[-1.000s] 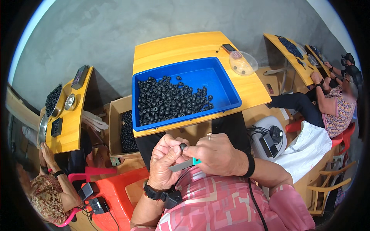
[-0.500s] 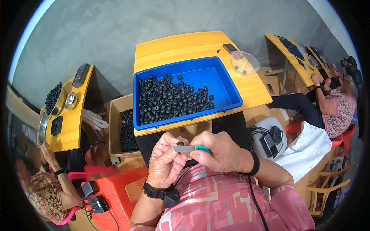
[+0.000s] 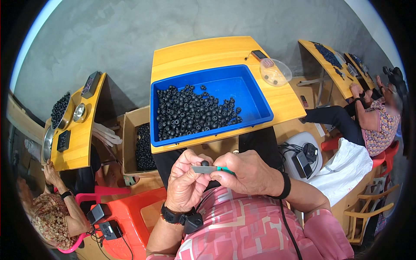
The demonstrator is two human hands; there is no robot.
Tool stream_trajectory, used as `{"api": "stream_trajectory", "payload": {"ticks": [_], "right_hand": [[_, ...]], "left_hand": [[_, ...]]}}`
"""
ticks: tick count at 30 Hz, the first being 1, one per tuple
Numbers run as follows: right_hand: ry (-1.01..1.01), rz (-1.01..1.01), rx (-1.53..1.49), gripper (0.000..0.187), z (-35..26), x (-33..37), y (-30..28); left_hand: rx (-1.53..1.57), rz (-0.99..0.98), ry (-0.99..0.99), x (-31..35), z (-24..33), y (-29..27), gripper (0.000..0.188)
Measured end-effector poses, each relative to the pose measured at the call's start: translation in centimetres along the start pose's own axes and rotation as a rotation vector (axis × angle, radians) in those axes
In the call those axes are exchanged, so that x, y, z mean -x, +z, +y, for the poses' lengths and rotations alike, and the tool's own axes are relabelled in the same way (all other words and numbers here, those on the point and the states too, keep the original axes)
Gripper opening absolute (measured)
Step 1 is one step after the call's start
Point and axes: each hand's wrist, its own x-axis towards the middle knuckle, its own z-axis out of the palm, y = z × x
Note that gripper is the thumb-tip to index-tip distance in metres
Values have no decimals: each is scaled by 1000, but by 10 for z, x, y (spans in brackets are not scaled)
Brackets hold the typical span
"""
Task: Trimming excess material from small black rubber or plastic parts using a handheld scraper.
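My left hand (image 3: pixel 187 180) pinches a small round black part (image 3: pixel 205 163) between thumb and fingertips. In my right hand (image 3: pixel 249 173) is a knife with a green handle (image 3: pixel 226 170) and a short flat blade (image 3: pixel 203 169). The blade lies level across the near side of the black part, its tip close to my left thumb. Both hands are held together in front of my body, just off the near table edge. Beyond them a blue tray (image 3: pixel 255 102) holds a heap of similar black parts (image 3: pixel 190 110), several showing a hole.
The tray stands on a yellow table (image 3: pixel 195 50) with a clear plastic bowl (image 3: pixel 281 76) at its right. A cardboard box (image 3: pixel 130 143) of black parts is below left. An orange stool (image 3: pixel 125 216) stands near left. Co-workers sit at tables (image 3: pixel 71 158) on both sides.
The knife and my right hand have shifted slightly, the blade moving a little lower against the black part, which now shows more above it. My left hand keeps its pinch.
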Motion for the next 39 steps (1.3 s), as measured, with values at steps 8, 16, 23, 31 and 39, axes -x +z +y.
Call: {"api": "stream_trajectory", "payload": {"ticks": [8, 16, 23, 31, 39], "right_hand": [[28, -11, 10, 24, 1, 1, 0], [34, -45, -25, 20, 2, -1, -2], [197, 140, -69, 17, 15, -5, -12], [276, 161, -305, 21, 0, -11, 4], [-65, 36, 151, 40, -2, -21, 7]], "left_hand": [[-20, 5, -1, 0, 1, 1, 17], [-50, -21, 41, 0, 6, 10, 16], [-67, -50, 10, 0, 8, 17, 11], [36, -17, -43, -1, 6, 0, 9], [10, 51, 39, -2, 2, -2, 8]]}}
